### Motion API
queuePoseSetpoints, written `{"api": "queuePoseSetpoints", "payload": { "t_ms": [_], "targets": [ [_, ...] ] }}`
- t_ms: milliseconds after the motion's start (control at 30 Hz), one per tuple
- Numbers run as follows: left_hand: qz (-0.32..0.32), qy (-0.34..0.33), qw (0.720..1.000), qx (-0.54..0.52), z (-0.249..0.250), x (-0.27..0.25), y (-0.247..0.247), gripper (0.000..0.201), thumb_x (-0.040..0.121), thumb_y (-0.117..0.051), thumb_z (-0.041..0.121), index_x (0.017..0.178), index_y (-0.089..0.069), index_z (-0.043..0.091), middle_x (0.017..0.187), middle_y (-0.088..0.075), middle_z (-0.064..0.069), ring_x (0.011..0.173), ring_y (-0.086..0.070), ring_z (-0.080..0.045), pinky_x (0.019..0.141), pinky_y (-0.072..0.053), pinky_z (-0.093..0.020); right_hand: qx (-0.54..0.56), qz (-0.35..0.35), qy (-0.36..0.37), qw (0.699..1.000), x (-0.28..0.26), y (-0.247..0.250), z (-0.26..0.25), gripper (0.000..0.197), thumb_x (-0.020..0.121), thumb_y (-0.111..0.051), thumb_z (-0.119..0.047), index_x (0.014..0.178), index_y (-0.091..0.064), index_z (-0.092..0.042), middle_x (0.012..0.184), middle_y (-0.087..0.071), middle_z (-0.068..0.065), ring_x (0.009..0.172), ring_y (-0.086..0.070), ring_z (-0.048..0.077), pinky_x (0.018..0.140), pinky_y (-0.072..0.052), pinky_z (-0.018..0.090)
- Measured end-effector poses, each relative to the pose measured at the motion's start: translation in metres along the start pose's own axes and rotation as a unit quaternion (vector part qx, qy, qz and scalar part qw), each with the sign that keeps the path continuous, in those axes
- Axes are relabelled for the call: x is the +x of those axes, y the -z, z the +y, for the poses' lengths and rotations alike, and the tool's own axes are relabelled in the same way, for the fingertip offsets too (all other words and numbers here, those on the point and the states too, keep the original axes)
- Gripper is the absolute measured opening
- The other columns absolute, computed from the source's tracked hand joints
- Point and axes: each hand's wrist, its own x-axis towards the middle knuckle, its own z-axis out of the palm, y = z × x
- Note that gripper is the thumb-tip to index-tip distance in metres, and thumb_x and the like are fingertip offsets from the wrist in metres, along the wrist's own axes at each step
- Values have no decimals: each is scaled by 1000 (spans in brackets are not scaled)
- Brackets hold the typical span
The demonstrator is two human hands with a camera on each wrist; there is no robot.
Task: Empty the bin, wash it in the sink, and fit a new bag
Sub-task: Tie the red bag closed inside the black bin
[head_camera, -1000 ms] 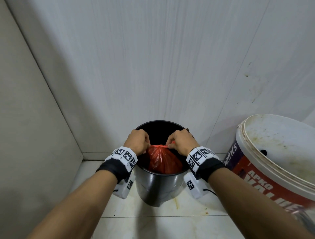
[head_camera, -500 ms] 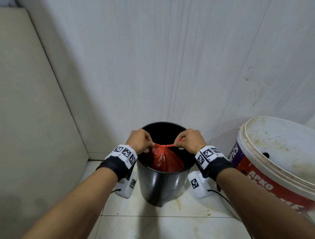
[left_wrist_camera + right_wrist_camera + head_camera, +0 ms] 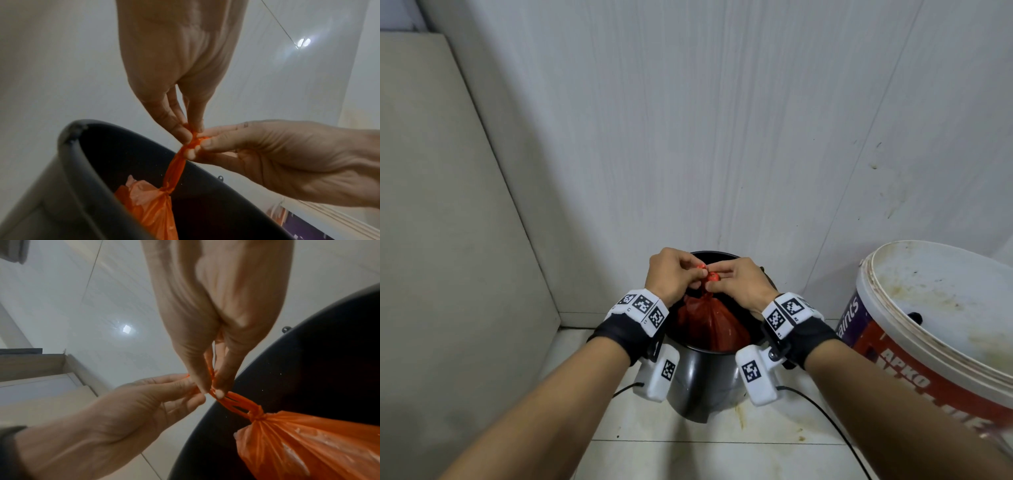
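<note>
A tiled corner here, pale wall [image 3: 722, 137] behind and a stained tile floor [image 3: 722, 455] below. Left hand [image 3: 671, 274] is up over the mouth of the bin, thumb and fingertips [image 3: 180, 129] pinching the twisted orange handle ends of the bag. Right hand [image 3: 739, 282] meets it from the right, its fingertips [image 3: 207, 143] nipping the same twisted plastic, so both hands touch at the tie. Below them the handles run down taut to a knot [image 3: 256, 416], and under that knot hangs the orange rubbish bag [image 3: 709, 325], its body inside the black bin [image 3: 702, 383], close to the near rim. The bin stands upright on the floor against the wall. Off to the right, just beside the right forearm, sits a big white paint bucket [image 3: 893, 349] with a grubby lid and red-and-purple label. On the left, a beige panel [image 3: 448, 205] closes in the corner.
</note>
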Motion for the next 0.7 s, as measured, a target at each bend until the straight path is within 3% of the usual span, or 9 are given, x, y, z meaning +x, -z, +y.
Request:
{"api": "queuePoseSetpoints", "payload": {
  "t_ms": [133,233,367,467,567,700],
  "targets": [
    [9,-9,1000,-10,4,-2,0,8,77,-78,-1,79,-71,3,68,-72,-14,56,-71,-20,57,-55,-18,-1,-3,16,1000,-2,0,2,33,77,-76,-1,105,-76,-20,91,-78,3,92,-73,15,98,-53,34],
    [-6,-32,999,1,6,-3,1,8,76,-79,-1,78,-75,5,66,-72,-11,55,-70,-12,57,-52,-13,-23,12,38,999,-5,2,2,31,77,-79,-5,103,-77,-22,87,-78,-1,85,-71,7,94,-54,27],
    [-10,-69,996,62,11,-1,2,8,74,-80,6,78,-79,13,68,-72,-1,60,-63,-3,61,-46,-8,-64,40,56,996,-8,-1,-2,14,77,-81,-15,90,-79,-20,80,-77,3,75,-70,7,85,-55,25],
    [18,-83,994,64,12,4,4,9,77,-80,17,86,-77,18,69,-66,2,59,-55,-3,61,-41,-7,-104,72,64,990,-6,-1,-5,5,81,-79,-21,84,-79,-17,72,-75,5,71,-72,15,78,-56,26],
    [53,-66,993,81,8,11,17,10,83,-73,31,89,-73,23,75,-66,5,64,-57,-3,63,-42,-11,-180,94,72,977,3,3,-10,7,82,-75,-25,86,-79,-19,77,-76,1,76,-71,13,81,-55,27],
    [22,23,994,107,-25,22,51,8,87,-66,25,85,-73,22,74,-71,0,64,-61,-10,70,-50,-23,-244,99,50,963,13,7,-13,9,81,-70,-19,86,-77,-22,86,-76,1,85,-70,19,88,-55,32]
  ]
}}
